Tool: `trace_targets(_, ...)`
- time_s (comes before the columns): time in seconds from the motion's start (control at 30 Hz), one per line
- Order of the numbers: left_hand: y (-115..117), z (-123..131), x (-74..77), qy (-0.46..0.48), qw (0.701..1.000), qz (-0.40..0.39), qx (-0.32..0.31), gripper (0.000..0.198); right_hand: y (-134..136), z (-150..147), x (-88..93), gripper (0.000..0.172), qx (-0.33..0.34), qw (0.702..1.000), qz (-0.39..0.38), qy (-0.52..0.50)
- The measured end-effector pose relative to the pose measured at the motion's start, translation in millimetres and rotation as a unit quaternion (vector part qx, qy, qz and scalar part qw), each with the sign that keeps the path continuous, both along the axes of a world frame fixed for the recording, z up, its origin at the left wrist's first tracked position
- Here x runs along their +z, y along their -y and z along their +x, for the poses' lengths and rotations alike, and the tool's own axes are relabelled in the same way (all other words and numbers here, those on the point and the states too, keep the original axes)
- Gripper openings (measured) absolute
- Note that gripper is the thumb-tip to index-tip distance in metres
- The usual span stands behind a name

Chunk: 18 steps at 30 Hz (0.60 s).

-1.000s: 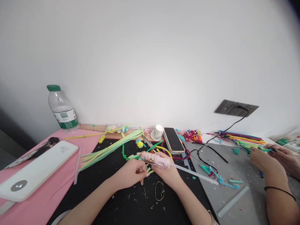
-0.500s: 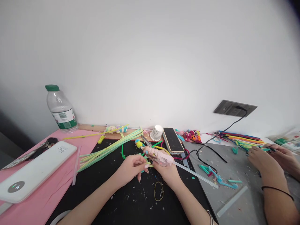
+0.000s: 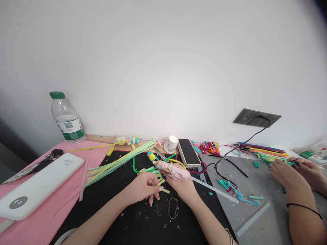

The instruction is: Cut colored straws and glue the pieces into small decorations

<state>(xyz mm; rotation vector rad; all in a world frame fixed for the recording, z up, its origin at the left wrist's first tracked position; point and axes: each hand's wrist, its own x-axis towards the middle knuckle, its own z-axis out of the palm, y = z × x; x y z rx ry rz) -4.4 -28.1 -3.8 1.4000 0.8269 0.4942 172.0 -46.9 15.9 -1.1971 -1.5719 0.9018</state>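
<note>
My right hand (image 3: 182, 186) is wrapped round a pale pink glue gun (image 3: 173, 171), whose nozzle points left; a long clear glue stick (image 3: 214, 190) comes out of its back end. Just left of it, my left hand (image 3: 146, 188) has its thumb and fingers pinched on a short yellow-green fuzzy stem piece (image 3: 161, 183). Behind the nozzle lies a small yellow and blue fuzzy figure (image 3: 151, 156). A bundle of pale green and yellow stems (image 3: 120, 162) rests behind my left hand.
Scissors (image 3: 160, 153), a paper cup (image 3: 170, 144) and a phone (image 3: 189, 153) stand or lie near the wall. At left are a power bank (image 3: 43, 185) and a bottle (image 3: 67, 119). A black cable (image 3: 217, 165) crosses to the right, where another person's hands (image 3: 290, 173) work.
My left hand has shifted slightly down, and the stem piece at its fingertips now slants down to the right. The glue gun has moved slightly left.
</note>
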Motion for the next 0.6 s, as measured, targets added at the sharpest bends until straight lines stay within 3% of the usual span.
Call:
trace_targets(0.17, 0, -2, -1.5, 0.001, 1.000, -0.007, -0.026, 0.025, 0, 1, -0.2, 0.018, 0.012, 1.000, -0.001, 0.012)
trace_targets(0.37, -3, -3, -4.4, 0.027, 0.999, 0.026, -0.012, 0.026, -1, 4, 8.4, 0.020, -0.004, 0.999, 0.018, 0.034)
trace_targets(0.6, -5, -6, -3.9, -0.008, 0.996, 0.088, 0.035, 0.016, -2, 6, 9.0, 0.020, -0.009, 0.999, 0.020, 0.044)
